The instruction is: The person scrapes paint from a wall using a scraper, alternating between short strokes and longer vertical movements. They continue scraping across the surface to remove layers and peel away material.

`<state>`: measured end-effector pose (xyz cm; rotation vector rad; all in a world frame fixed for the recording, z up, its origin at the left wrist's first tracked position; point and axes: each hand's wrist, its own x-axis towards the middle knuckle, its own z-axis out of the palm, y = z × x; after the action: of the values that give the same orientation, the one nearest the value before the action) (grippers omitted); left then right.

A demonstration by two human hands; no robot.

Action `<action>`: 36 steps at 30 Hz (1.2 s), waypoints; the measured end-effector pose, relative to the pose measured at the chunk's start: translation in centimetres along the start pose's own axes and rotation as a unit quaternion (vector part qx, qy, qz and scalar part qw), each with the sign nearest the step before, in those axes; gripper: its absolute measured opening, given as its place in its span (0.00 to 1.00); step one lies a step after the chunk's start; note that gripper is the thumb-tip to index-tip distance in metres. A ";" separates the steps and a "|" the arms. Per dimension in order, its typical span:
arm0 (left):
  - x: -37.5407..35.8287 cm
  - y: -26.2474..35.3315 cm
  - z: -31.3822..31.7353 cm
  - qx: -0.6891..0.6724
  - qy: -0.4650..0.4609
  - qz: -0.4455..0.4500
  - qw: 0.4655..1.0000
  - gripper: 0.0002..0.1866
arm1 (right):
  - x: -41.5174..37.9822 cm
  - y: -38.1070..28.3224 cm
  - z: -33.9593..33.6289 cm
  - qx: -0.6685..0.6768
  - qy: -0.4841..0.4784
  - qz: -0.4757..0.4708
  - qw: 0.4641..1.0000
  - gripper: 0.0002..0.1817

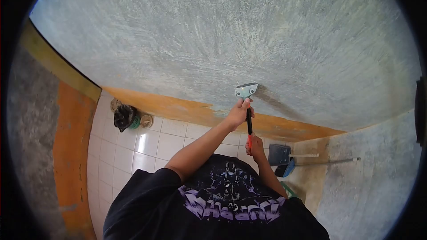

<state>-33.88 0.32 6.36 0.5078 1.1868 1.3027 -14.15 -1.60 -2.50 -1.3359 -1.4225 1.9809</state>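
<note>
A long-handled scraper [249, 120] with a black and red handle stretches up toward the wall. Its wide pale-green metal head [247, 90], fixed with two round bolts, is at the grey wall [187, 40]; whether the blade touches is hard to tell. My left hand [240, 113] is closed around the upper handle just below the head, thumb lying along it. Lower down, my right hand [255, 146] grips the red end of the handle. Scrape-like streaks cover the wall around the blade, and an orange band [178, 106] runs along its bottom.
A black plastic bag in a green basket [126, 118] stands on the white tile floor [171, 144] at left, beside a small round object [146, 121]. A dustpan [279, 154] and another long-handled tool [327, 163] are at right, near the side wall [373, 164].
</note>
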 end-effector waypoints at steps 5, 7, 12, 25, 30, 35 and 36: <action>0.4 -0.4 -1.8 0.078 -0.034 0.045 0.995 0.21 | 0.9 2.7 4.0 0.030 0.033 -0.030 0.999 0.32; 0.5 -0.5 -2.1 0.103 -0.040 0.058 0.992 0.21 | 1.2 3.3 5.6 0.056 0.037 -0.052 0.996 0.33; -0.3 1.1 -2.7 0.120 -0.059 0.047 0.990 0.20 | 1.3 3.7 7.5 0.040 0.074 -0.051 0.995 0.37; 1.3 1.0 -2.5 0.157 -0.032 0.089 0.983 0.18 | 1.7 2.5 7.9 0.024 0.083 -0.035 0.996 0.40; 0.7 0.8 -2.9 0.155 -0.040 0.072 0.984 0.18 | 1.4 3.4 7.8 0.039 0.106 -0.031 0.993 0.39; 0.7 0.3 -3.2 0.142 -0.046 0.090 0.985 0.20 | 1.6 3.8 7.6 0.021 0.108 -0.032 0.993 0.38; 0.7 0.4 -3.3 0.145 -0.056 0.087 0.984 0.21 | 1.6 3.9 7.4 0.026 0.112 -0.028 0.993 0.38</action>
<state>-37.11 0.03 5.21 0.9029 1.2667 1.2355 -20.33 -6.09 -6.37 -1.4267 -1.2810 1.7585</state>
